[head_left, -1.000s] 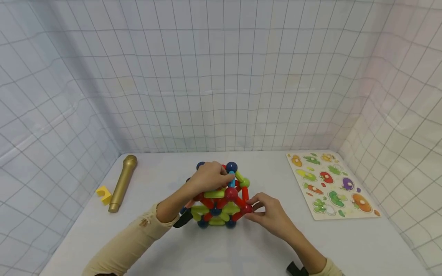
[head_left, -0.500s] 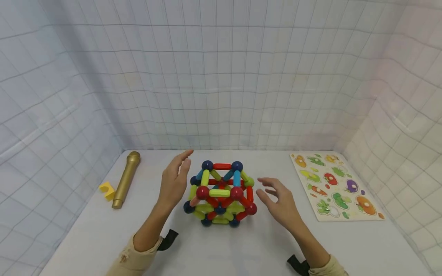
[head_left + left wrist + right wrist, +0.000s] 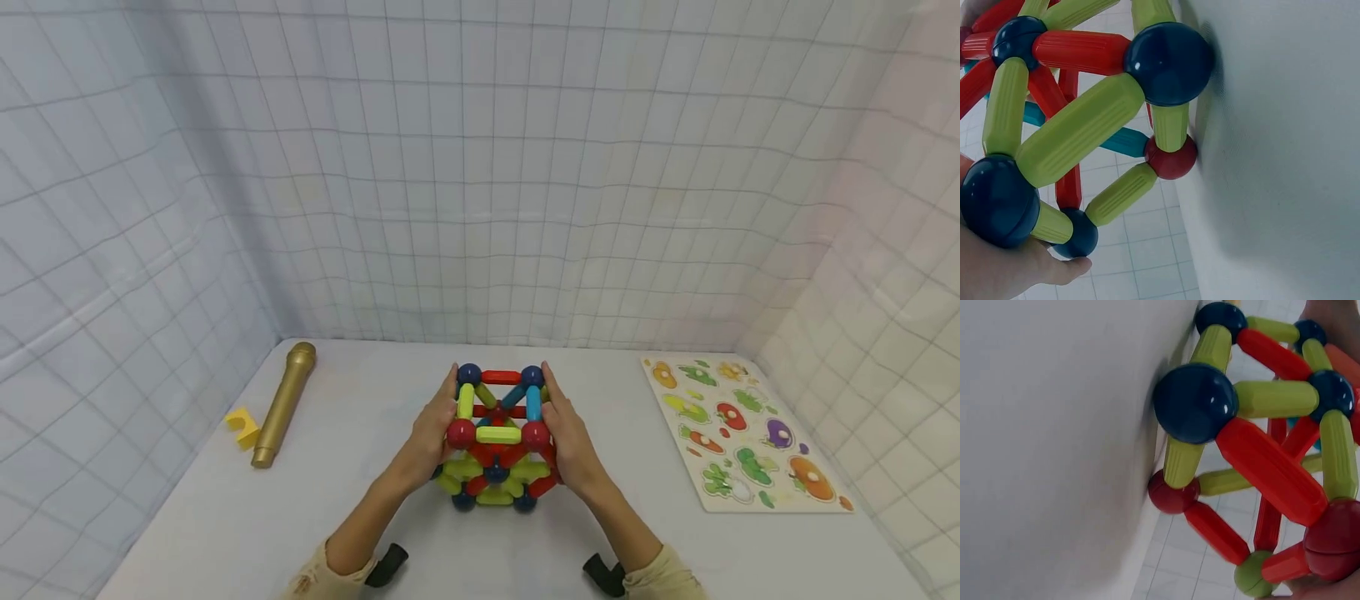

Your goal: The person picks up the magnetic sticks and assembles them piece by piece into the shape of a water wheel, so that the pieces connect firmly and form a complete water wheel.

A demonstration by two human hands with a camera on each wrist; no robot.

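Note:
A ball-and-stick toy structure (image 3: 498,435) of red, lime and blue sticks joined by dark blue, red and lime balls stands at the middle of the table. My left hand (image 3: 426,437) lies along its left side, fingers extended toward the upper blue ball. On the opposite side, my right hand (image 3: 574,446) presses with its fingers pointing up and away. In the left wrist view, fingers (image 3: 1022,272) touch a dark blue ball (image 3: 999,201). The right wrist view shows a red ball (image 3: 1338,540) close to the right hand, mostly out of frame.
A gold toy microphone (image 3: 285,404) and a yellow notched block (image 3: 242,427) lie at the left. A vegetable picture board (image 3: 750,437) lies at the right. Gridded white curtains (image 3: 495,167) enclose the table (image 3: 360,392) at the back and sides.
The left hand let go of the structure's top, swung out left, then came against its left side. My right hand drew back from a red ball, then returned to the right side.

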